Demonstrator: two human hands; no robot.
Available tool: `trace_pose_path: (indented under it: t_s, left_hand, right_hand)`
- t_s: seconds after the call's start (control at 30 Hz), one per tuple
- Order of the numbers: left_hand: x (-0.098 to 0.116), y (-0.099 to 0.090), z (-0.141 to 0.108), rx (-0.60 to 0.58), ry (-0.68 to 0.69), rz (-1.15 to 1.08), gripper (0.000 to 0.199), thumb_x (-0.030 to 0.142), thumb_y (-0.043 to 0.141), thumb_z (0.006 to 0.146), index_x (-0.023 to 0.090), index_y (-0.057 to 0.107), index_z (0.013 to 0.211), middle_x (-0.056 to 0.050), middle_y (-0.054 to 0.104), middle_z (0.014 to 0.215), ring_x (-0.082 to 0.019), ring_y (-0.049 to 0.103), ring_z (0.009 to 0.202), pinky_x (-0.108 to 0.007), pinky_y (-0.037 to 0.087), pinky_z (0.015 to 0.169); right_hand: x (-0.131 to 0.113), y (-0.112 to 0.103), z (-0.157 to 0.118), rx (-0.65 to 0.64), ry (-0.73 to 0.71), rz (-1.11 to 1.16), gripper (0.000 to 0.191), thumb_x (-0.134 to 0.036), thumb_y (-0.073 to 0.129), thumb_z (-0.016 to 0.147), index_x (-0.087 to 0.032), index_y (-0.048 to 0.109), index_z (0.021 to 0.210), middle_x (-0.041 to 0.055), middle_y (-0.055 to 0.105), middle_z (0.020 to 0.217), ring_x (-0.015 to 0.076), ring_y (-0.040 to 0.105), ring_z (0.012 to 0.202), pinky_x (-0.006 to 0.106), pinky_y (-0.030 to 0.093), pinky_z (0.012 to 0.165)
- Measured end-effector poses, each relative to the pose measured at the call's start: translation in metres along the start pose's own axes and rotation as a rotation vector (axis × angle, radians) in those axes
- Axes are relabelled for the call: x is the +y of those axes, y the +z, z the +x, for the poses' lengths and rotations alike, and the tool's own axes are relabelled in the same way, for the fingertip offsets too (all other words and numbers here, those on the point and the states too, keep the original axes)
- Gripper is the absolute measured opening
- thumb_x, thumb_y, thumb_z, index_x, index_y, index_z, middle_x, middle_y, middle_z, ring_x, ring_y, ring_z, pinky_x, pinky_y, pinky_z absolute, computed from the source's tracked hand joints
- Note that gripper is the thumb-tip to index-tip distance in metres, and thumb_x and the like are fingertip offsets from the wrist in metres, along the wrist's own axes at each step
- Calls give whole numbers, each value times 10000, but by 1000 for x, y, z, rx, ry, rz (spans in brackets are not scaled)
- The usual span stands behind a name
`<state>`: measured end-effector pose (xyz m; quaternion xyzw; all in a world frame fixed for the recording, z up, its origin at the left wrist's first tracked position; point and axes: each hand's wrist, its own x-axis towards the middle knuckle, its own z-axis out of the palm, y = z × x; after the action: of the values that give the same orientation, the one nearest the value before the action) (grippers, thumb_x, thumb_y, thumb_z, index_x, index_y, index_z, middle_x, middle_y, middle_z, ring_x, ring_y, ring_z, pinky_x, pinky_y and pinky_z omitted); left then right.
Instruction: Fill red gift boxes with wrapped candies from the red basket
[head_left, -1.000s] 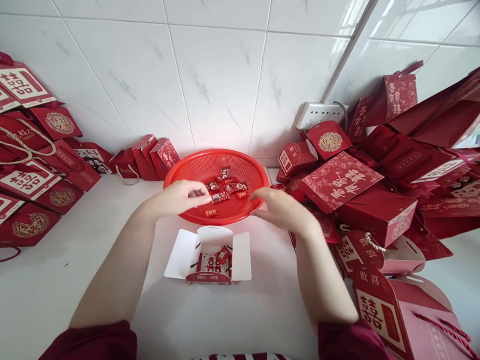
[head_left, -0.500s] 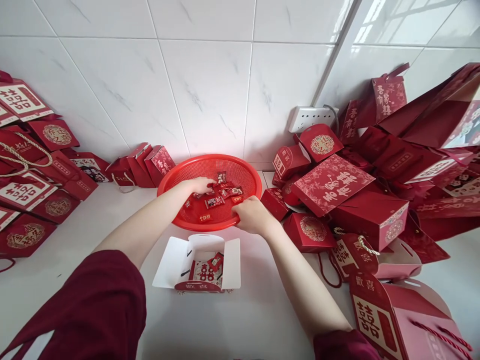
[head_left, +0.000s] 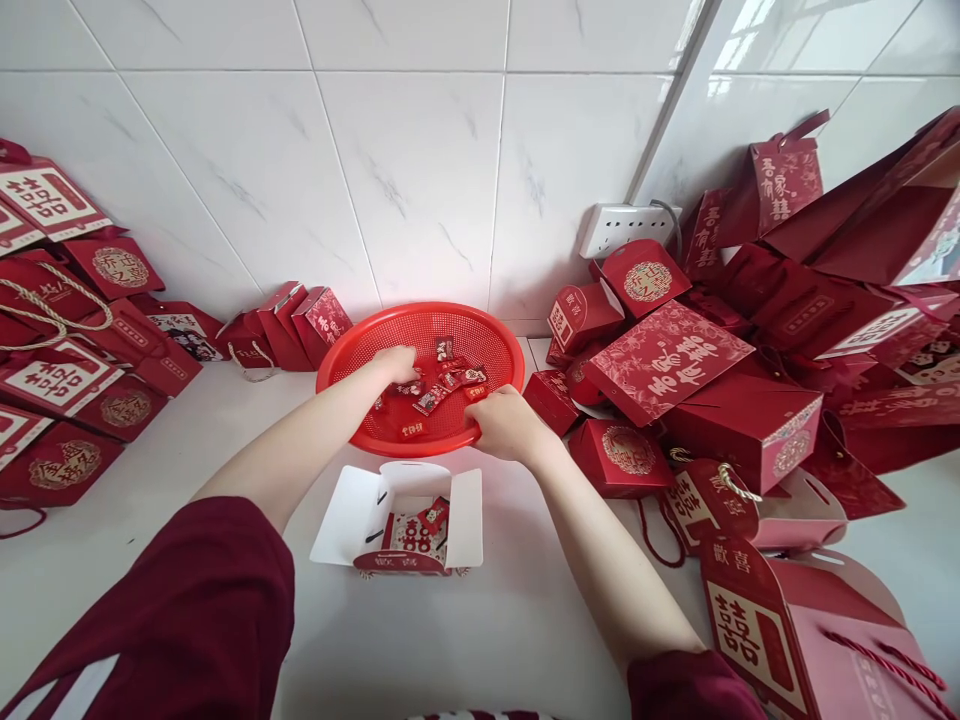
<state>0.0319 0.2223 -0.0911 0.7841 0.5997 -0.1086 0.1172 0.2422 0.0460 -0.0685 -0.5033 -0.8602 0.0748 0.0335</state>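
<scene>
A red plastic mesh basket [head_left: 352,345] stands against the tiled wall with several small red wrapped candies [head_left: 450,378] in it. Inside the basket's left half is my left hand [head_left: 396,366], fingers curled down among the candies; what they hold is hidden. My right hand [head_left: 506,425] grips the basket's right front rim, thumb over the inner side. In front of the basket sits an open gift box [head_left: 469,515], its white flaps spread out to both sides. A red-and-white printed packet [head_left: 412,535] and a small red wrapped piece [head_left: 435,514] lie in the box.
Red gift boxes and bags [head_left: 667,360] are heaped on the right, with a white power strip [head_left: 626,230] on the wall behind. More red boxes [head_left: 60,385] are stacked at the left. Small red bags [head_left: 285,330] lean against the wall left of the basket, on the white tabletop [head_left: 480,640].
My left hand has shifted slightly left and its fingers have drawn in. A candy near the basket's middle has turned. My right hand stays on the rim.
</scene>
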Motion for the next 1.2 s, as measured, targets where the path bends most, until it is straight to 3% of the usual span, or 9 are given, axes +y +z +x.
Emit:
trace_pose_path:
  t_s: [0.17, 0.37, 0.47, 0.57, 0.67, 0.77, 1.0, 1.13, 1.2]
  left_hand:
    - [-3, -4, -2, 5, -2, -82, 311, 346, 605, 958, 153, 611, 1202, -100, 624, 1200, -219, 632, 1042, -420, 553, 890]
    - [9, -25, -23, 217, 160, -301, 208, 307, 737, 826, 151, 648, 932, -70, 705, 996, -192, 659, 914, -309, 536, 826]
    - [18, -40, -58, 328, 276, -439, 226, 326, 696, 834, 175, 603, 973, -64, 710, 1014, -172, 665, 912, -264, 532, 804]
    - [26, -48, -114, 410, 389, -561, 278, 379, 662, 857, 194, 568, 1041, -56, 687, 1056, -157, 662, 950, -262, 538, 841]
    - [33, -46, -170, 438, 564, -789, 299, 363, 731, 810, 179, 596, 1004, -57, 677, 970, -171, 666, 861, -296, 558, 791]
    - [42, -33, -204, 416, 603, -835, 249, 317, 739, 813, 179, 617, 981, -46, 678, 934, -165, 664, 836, -288, 561, 768]
    - [58, -10, -230, 448, 624, -715, 154, 261, 693, 855, 203, 637, 986, -15, 695, 1003, -146, 660, 879, -260, 541, 805]
    - [50, -13, -240, 303, 501, -586, 383, 377, 757, 775, 236, 610, 1099, -19, 685, 1035, -197, 650, 927, -284, 521, 762]
    - [42, -13, -239, 205, 438, -446, 301, 414, 734, 770, 237, 664, 1002, -22, 689, 971, -211, 645, 873, -287, 483, 689]
  right_hand:
    - [2, 5, 1, 16, -7, 28, 127, -239, 594, 857, -184, 702, 819, 71, 735, 790, 221, 655, 791, 342, 342, 890]
    - [13, 5, 1, 70, -49, 151, 80, -245, 633, 839, -191, 691, 828, 49, 741, 838, 215, 666, 841, 355, 355, 920]
    - [21, -5, -7, 65, -125, 281, 228, -289, 735, 790, -213, 685, 999, 16, 745, 991, 188, 666, 948, 311, 401, 940]
    - [21, -20, -19, 104, -203, 644, 361, -350, 763, 797, -197, 648, 1103, 47, 706, 1137, 182, 654, 1022, 292, 474, 910]
    - [8, -32, -29, 162, -265, 1021, 330, -442, 682, 880, -189, 638, 1087, 68, 694, 1094, 190, 654, 985, 339, 507, 906]
    - [-11, -36, -34, 159, -304, 1234, 309, -470, 615, 932, -191, 612, 1066, 61, 683, 1011, 176, 651, 902, 344, 533, 855]
    - [-33, -29, -38, 277, -231, 951, 220, -412, 645, 916, -195, 633, 950, 29, 659, 926, 170, 611, 848, 310, 504, 783]
    - [-30, -34, -43, 336, -211, 841, 171, -373, 656, 911, -207, 644, 949, 25, 686, 939, 172, 624, 854, 299, 504, 786]
    - [-27, -36, -45, 378, -183, 802, 191, -393, 668, 905, -207, 646, 937, 24, 689, 923, 170, 627, 832, 291, 507, 769]
